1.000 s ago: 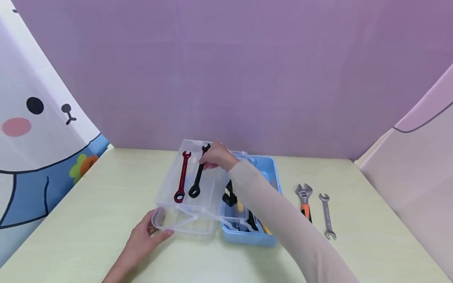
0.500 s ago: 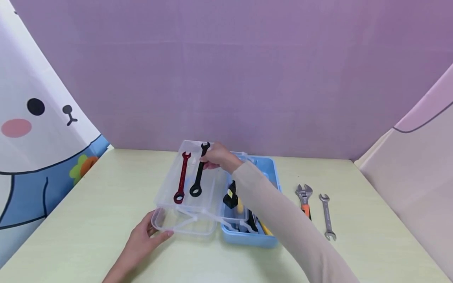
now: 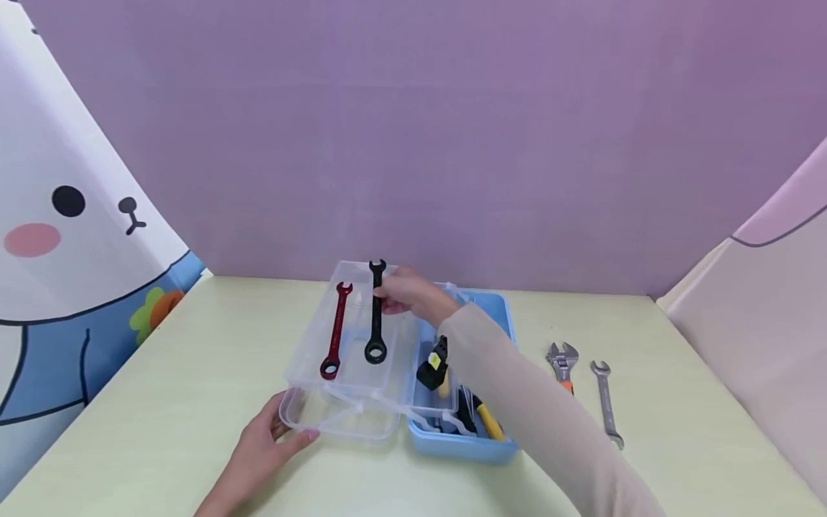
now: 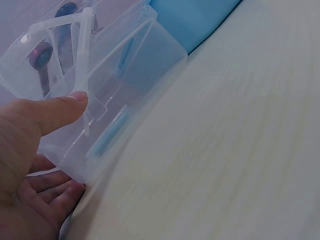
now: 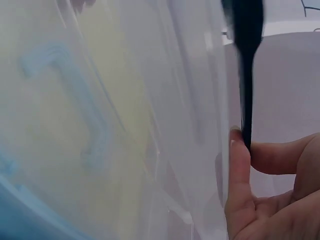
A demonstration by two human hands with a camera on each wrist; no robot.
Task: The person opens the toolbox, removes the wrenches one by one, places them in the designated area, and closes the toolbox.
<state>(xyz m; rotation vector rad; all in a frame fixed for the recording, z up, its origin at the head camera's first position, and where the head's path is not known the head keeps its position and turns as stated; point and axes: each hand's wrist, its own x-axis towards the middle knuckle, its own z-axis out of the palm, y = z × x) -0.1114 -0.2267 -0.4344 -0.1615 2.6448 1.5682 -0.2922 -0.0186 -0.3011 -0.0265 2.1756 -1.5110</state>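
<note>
My right hand [image 3: 410, 293] pinches a black ratcheting combination wrench [image 3: 377, 316] by its shaft, between thumb and finger, over a clear plastic tray [image 3: 310, 359]. The right wrist view shows the pinched wrench [image 5: 247, 90] up close. Left of it, a red combination wrench [image 3: 337, 330] lies on the tray. My left hand [image 3: 261, 449] holds the near left corner of the clear lid [image 3: 342, 429] under the tray. In the left wrist view its thumb lies on the plastic and its fingers are at the lower edge. The blue toolbox [image 3: 461, 450] stands to the right, partly behind my right forearm.
Inside the toolbox are a black tool with a yellow label [image 3: 433, 365] and a yellow-handled tool [image 3: 491, 420]. An adjustable wrench [image 3: 563, 361] and a silver open-end wrench [image 3: 605, 398] lie on the table at right. A purple backdrop [image 3: 413, 143] rises behind.
My right hand has shifted a little to the right, and the black wrench in it has turned from slanted to nearly straight up and down in view. The left hand keeps its hold.
</note>
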